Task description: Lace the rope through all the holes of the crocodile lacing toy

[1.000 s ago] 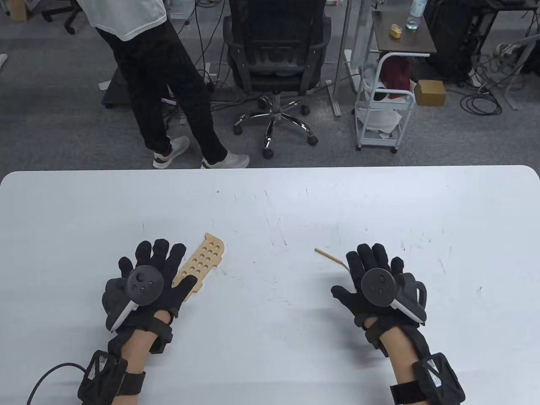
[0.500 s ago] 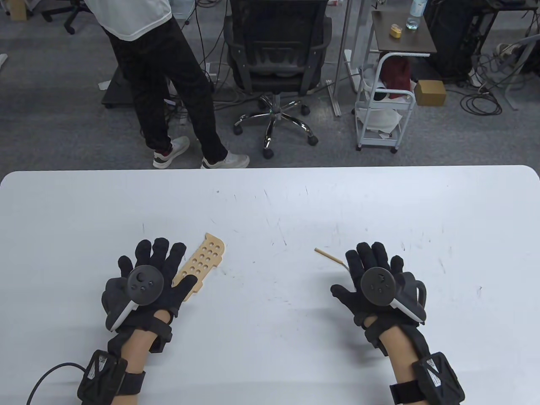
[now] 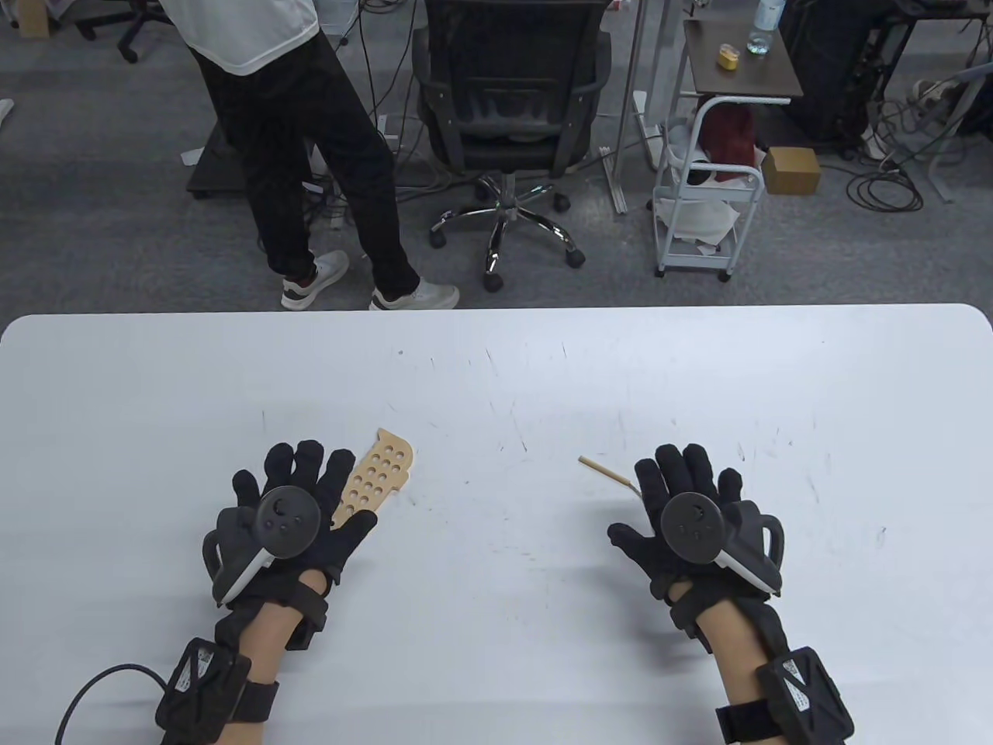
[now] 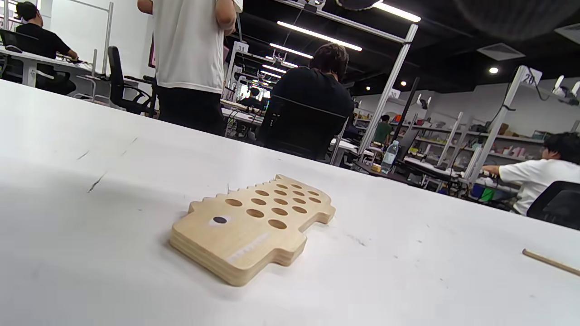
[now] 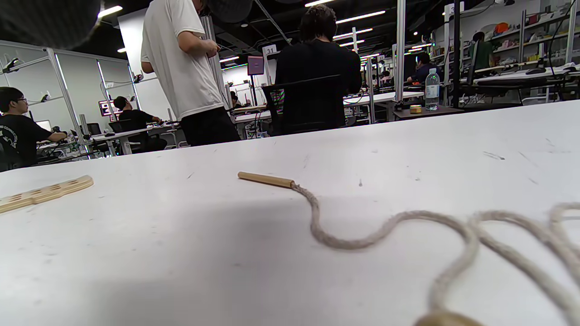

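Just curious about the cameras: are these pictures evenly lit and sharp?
Table view: even light, sharp. Left wrist view: the crocodile lacing toy is crisp, with a soft shadow on the table. Right wrist view: the rope blurs at the bottom edge.

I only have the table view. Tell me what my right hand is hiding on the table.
Observer: The right wrist view shows the rope lying in loose curves on the table, running back from the wooden needle toward the right hand.
Operator: Confirm whether any rope is in the toy yet.
Observer: None. In the left wrist view every hole of the crocodile board shows empty, and it lies flat on the table.
Operator: Report which end the left hand covers.
Observer: The head. The left wrist view shows a painted eye at the end nearest the left hand.
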Demonstrator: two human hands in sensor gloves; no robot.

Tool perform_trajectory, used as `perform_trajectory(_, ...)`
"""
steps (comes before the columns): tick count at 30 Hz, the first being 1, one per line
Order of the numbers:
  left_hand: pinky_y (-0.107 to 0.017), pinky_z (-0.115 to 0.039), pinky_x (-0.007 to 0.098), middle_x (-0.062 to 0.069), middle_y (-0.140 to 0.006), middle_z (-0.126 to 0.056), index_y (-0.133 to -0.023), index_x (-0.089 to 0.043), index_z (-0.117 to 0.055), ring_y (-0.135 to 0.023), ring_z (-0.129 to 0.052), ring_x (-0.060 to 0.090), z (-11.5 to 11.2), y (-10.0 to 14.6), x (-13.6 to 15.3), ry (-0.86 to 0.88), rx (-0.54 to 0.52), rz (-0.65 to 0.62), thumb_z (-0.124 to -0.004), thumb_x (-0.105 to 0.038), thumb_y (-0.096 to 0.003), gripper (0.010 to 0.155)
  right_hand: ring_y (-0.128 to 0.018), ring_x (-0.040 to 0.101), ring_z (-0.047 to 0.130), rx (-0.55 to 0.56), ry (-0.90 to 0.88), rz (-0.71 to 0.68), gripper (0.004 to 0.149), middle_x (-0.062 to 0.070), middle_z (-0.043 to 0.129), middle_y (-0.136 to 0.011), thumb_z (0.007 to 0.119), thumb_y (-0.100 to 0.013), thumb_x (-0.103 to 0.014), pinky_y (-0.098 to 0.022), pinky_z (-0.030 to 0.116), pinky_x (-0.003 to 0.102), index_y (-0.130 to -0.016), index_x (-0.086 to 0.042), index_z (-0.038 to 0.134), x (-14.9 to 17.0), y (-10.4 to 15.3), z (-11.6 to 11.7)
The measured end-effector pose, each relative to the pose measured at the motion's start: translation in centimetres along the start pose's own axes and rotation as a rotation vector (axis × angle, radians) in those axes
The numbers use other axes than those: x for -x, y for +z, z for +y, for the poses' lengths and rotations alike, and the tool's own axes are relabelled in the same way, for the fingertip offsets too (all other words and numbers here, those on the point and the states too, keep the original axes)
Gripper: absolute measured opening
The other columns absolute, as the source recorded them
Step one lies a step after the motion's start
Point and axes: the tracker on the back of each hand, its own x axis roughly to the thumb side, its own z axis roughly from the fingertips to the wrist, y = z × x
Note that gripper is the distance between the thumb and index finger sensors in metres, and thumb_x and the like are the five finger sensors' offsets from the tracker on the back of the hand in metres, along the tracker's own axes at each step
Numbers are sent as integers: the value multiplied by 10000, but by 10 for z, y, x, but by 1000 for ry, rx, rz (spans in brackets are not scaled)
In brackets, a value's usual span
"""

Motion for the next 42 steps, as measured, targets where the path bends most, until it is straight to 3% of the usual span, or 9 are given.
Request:
perform_trajectory(8,-790,-119,621,-102,-1209,-268,-1085,-499,-354,-1158,-143,270,14,-14,-13,-121,47,32,-716,-784,-334,882,-1064,381,114,3,17,-8,859,58,220,-1190,681,-436,-711,-689,184,684,-1087,-260,349,-1,1,0)
perform_trajectory(17,-808,-165,612,-66,-1203,-322,-1097,-363,-340,-1155,-149,268,15,-32,-17,-208,177,108,-737,-788,-320,970,-1064,384,124,3,33,-3,860,61,224,-1189,680,-436,-714,-690,198,683,-1087,-259,349,-1,3,1)
perform_trajectory(21,-824,-233,604,1,-1183,-390,-1094,-285,-363,-1148,-230,313,13,-38,-24,-219,178,108,-742,-796,-309,1011,-1063,386,127,-4,23,-1,859,62,226,-1189,677,-438,-714,-690,202,683,-1087,-257,350,-1,3,1)
perform_trajectory(33,-829,-345,575,14,-1161,-459,-1085,-278,-418,-1135,-313,328,-19,-63,-18,-289,308,184,-740,-800,-305,992,-1064,387,133,-3,6,-16,855,68,233,-1189,671,-440,-714,-689,209,683,-1087,-256,352,-6,5,-2)
perform_trajectory(42,-830,-339,564,15,-1083,-518,-1085,-281,-443,-1099,-351,330,-39,-74,-9,-351,426,282,-730,-806,-309,980,-1062,390,133,-15,2,-28,854,68,233,-1189,670,-441,-713,-687,213,686,-1088,-252,355,-7,4,1)
